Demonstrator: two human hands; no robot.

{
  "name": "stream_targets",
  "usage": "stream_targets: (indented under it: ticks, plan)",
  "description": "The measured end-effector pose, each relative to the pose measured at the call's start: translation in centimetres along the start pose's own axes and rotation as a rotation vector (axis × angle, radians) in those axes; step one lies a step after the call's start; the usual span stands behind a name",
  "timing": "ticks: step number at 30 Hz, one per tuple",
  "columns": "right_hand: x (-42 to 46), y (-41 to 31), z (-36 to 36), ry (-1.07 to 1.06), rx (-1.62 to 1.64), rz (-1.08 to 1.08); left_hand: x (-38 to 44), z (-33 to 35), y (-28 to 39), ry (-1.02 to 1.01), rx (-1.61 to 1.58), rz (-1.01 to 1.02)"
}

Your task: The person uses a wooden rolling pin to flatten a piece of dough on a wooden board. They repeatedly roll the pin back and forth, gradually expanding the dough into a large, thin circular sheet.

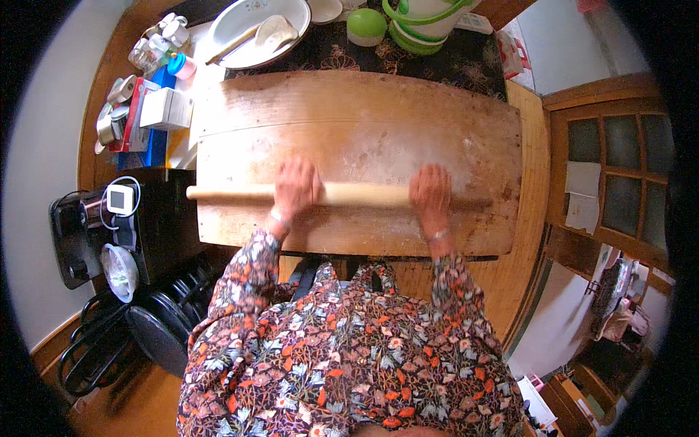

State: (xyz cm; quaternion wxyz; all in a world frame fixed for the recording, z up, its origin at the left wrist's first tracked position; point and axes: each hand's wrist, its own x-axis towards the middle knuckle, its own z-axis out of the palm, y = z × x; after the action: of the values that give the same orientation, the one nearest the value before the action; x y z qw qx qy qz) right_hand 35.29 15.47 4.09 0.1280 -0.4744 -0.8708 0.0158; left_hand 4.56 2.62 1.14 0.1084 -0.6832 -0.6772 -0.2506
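A long pale wooden rolling pin (365,194) lies across a large wooden board (349,142), roughly parallel to its near edge. My left hand (297,188) is curled over the pin left of its middle. Farther right, my right hand (430,188) closes over it too. Past my left hand, the pin's narrower left end juts just beyond the board's left edge. Its right end is not clear beside my right hand. The thicker middle is blurred, so I cannot tell whether dough is wrapped around it. Whitish, flour-like dust marks the board's surface.
Beyond the board stand an enamel basin (229,33) holding a wooden-handled utensil, a green bowl (366,27) and a green-and-white bucket (423,38). Boxes (166,108) and jars crowd the left. Black folded chairs (158,328) lean at lower left. A glazed door (611,164) is at right.
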Motion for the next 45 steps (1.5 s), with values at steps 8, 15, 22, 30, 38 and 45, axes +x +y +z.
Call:
stream_targets:
  ticks: [8, 15, 22, 30, 38, 45]
  plan:
    - [3.1, -4.9, 4.1, 0.211, -0.068, 0.072, 5.5, 4.2, 5.6, -0.094, -0.077, -0.213]
    - [6.3, 0.8, 3.2, 0.055, 0.024, 0.02, 6.8, 4.4, -1.8, -0.202, -0.136, -0.102]
    - [9.0, -5.1, 6.3, 0.274, 0.04, -0.025, 9.2, 8.2, 4.3, -0.017, 0.007, -0.122]
    - [8.1, 3.7, 4.5, 0.117, -0.037, 0.023, 6.4, 5.5, -3.5, -0.059, 0.088, -0.109]
    - [-4.5, 1.8, 1.8, 0.053, 0.074, -0.048, -6.2, -1.0, 0.7, -0.114, -0.056, -0.07]
    - [4.5, -5.7, 3.3, 0.149, 0.021, 0.04, 2.8, 6.2, 3.3, -0.015, 0.175, -0.156]
